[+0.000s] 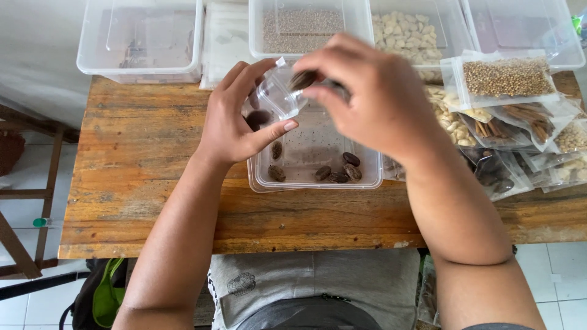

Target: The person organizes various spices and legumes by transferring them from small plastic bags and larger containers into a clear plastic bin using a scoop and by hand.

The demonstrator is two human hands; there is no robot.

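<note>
Left hand (235,119) pinches small clear pouch (278,95) open above plastic tub (318,177). Right hand (373,91) fingertips grip dark nut (304,79) at pouch mouth. Pouch looks flimsy, slippery, so grip edges; nut hard, light.

Two bare forearms raised side by side; left hand (235,119) cupped, fingers curled, thumb extended; right hand (367,91) arched palm-down, fingertips pinched together beside the left.
</note>
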